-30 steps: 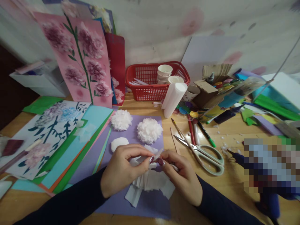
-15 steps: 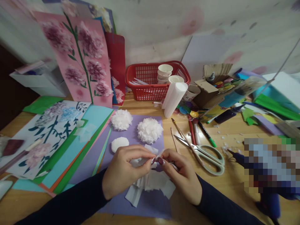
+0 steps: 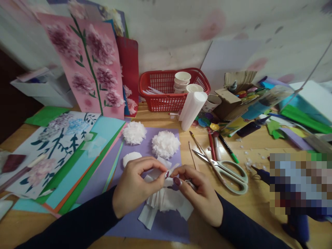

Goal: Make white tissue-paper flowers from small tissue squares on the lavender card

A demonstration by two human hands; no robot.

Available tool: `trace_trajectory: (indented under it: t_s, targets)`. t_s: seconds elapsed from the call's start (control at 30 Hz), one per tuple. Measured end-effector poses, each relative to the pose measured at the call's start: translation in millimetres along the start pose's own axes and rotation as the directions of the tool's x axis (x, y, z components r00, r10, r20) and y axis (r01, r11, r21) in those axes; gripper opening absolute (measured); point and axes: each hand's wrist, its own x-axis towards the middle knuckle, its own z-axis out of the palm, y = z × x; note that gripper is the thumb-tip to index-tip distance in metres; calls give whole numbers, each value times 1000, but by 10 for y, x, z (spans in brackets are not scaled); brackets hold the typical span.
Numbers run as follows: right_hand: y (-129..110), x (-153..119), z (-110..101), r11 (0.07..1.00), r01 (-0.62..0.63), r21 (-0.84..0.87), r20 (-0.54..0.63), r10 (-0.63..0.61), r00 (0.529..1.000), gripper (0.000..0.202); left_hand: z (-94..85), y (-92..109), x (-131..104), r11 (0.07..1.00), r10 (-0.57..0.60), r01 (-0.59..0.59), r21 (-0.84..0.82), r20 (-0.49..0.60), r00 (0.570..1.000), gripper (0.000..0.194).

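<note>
My left hand (image 3: 138, 186) hovers over the purple sheet (image 3: 119, 224), thumb and fingertips pinched on a small piece of white tissue paper (image 3: 171, 172). Close beside it, my right hand (image 3: 201, 195) has thumb and forefinger at the same piece, largely hidden by fingertips. A small shiny thing in the curled right fingers is too hidden to name. Beneath both hands lie loose white tissue strips (image 3: 172, 200), some pleated. Just beyond are two fluffy white paper flowers (image 3: 166, 144) and a flat white pad (image 3: 131, 158), partly covered by my left hand.
Scissors (image 3: 233, 176) lie partly open to the right, near brushes and a green-tipped pen (image 3: 228, 148). A glue gun (image 3: 264, 176) is at far right, partly blurred out. A white tissue roll (image 3: 193, 110) stands before a red basket (image 3: 160, 102). Coloured sheets (image 3: 103, 138) spread left.
My fingertips have shifted slightly left and drawn a little apart at the tissue piece. My right thumb has lowered and opened from the forefinger. The other things stay put.
</note>
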Motion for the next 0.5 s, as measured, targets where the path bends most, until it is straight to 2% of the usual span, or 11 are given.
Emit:
trace_trajectory:
  t_s: [0.23,0.5]
  targets:
    - [-23,8,5,1000,12,-25,3,-12,1000,26,30,-13,-30,1000,-2,3,-20,50,999,14]
    - [4,24,-10,999,-11,-42,-9,11,1000,23,-20,-78,19,992,-129,128,-20,-59,990,5]
